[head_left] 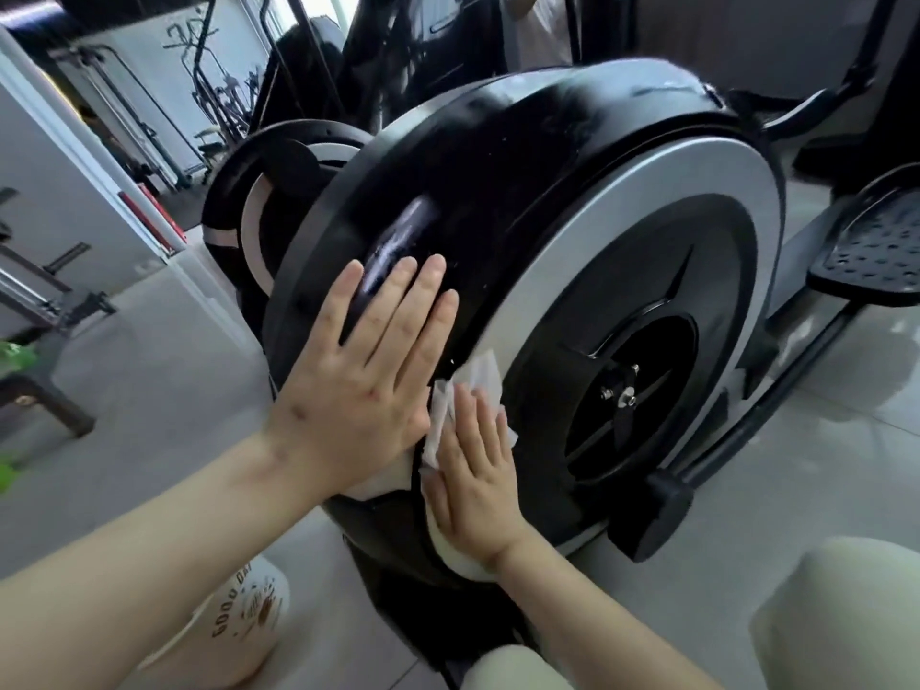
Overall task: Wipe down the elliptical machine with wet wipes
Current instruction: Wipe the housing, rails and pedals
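Observation:
The elliptical machine's big black and silver flywheel housing (572,201) fills the middle of the view. My left hand (368,376) lies flat with fingers spread on the black curved cover, holding nothing. My right hand (473,470) presses a white wet wipe (478,376) flat against the silver ring of the housing, just below and right of the left hand. Most of the wipe is hidden under the palm and fingers. A wet streak shines on the black cover above my left fingers.
A black perforated foot pedal (876,246) sticks out at the right on a black rail. A white container with brown lettering (249,620) stands on the tiled floor (821,465) below my left arm. My knee (846,610) is at the lower right. Other gym equipment (209,107) stands behind.

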